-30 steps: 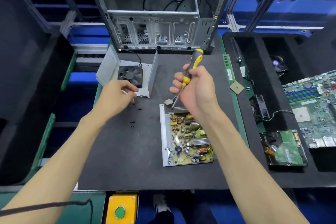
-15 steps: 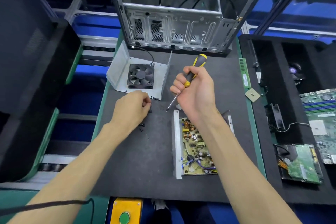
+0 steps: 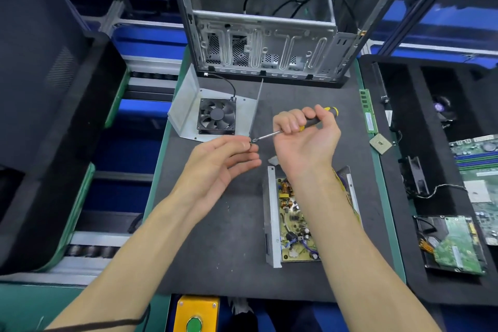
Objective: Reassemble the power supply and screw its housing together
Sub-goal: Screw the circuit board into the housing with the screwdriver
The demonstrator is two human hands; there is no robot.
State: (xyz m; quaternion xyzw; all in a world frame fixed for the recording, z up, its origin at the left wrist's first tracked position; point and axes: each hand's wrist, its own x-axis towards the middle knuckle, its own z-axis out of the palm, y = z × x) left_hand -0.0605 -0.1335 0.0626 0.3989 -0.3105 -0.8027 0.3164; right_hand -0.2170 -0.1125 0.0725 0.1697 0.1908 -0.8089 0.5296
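Observation:
The power supply base [image 3: 270,213], a grey metal tray with its yellow circuit board [image 3: 295,224], lies on the black mat, partly under my right forearm. The housing cover [image 3: 188,105] with a black fan [image 3: 216,115] stands further back to the left. My right hand [image 3: 304,137] grips a yellow-black screwdriver [image 3: 315,121], its tip pointing left. My left hand [image 3: 221,159] pinches a small dark screw [image 3: 253,141] at the screwdriver tip, above the mat.
An open computer case [image 3: 269,43] stands at the back. A RAM stick [image 3: 368,113] and a CPU chip [image 3: 380,143] lie at the mat's right edge. The right-hand foam tray holds a hard drive [image 3: 455,245] and a motherboard [image 3: 482,170]. A yellow button box [image 3: 195,315] sits at the front edge.
My left hand lifted from the mat with a screw and turned palm up. My right hand swung the screwdriver down so its tip meets the screw.

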